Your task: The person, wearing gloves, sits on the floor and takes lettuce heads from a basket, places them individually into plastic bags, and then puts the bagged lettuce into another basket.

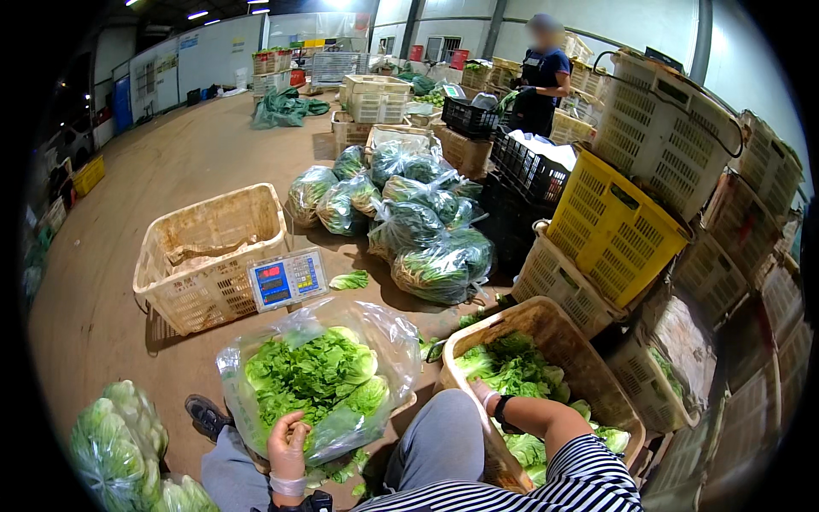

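Observation:
A clear plastic bag (pixel 397 341) full of green leafy lettuce (pixel 299 375) stands open in front of me. At its near edge is my left hand (pixel 287 448), in a thin see-through glove, its fingers curled and closed on the bag's rim. My right hand (pixel 485 395), with a dark band at the wrist, reaches over the wall of a cream plastic crate (pixel 589 341). More lettuce heads (pixel 516 358) lie inside that crate. The fingers of the right hand are mostly hidden. Behind the bag, a scale display (pixel 288 279) with lit digits faces me.
A cream crate (pixel 209 277) stands beyond the bag, left of several filled vegetable bags (pixel 426 222). Stacked crates, one of them yellow (pixel 614 226), rise on the right. A bag of cabbage-like heads (pixel 119 444) sits at lower left. A person (pixel 543 77) stands at the back.

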Demonstrator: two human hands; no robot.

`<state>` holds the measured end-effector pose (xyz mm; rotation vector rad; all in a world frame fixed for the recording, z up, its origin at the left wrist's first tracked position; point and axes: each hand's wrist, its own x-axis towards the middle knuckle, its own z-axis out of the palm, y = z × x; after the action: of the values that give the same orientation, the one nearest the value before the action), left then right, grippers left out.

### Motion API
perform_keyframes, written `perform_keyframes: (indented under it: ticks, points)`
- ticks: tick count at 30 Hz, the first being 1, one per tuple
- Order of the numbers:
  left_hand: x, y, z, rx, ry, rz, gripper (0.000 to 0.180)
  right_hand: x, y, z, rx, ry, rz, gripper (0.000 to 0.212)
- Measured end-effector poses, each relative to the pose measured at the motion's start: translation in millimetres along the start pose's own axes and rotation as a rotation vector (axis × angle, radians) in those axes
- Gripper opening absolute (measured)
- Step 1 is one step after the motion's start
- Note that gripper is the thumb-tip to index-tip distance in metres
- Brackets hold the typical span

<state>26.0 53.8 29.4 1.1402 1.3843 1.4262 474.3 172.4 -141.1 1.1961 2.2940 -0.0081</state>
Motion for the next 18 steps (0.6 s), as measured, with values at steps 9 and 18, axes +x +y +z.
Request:
perform_keyframes:
  ticks: [9, 18]
  points:
    - [4, -12, -3, 0.011, -0.027, -0.029, 0.029, -4, -3, -4, 0.053, 0.017, 0.019, 0.041]
    - [5, -23, -7, 0.011, -0.032, -0.046, 0.030, -5, -3, -9, 0.075, 0.040, 0.045, 0.044]
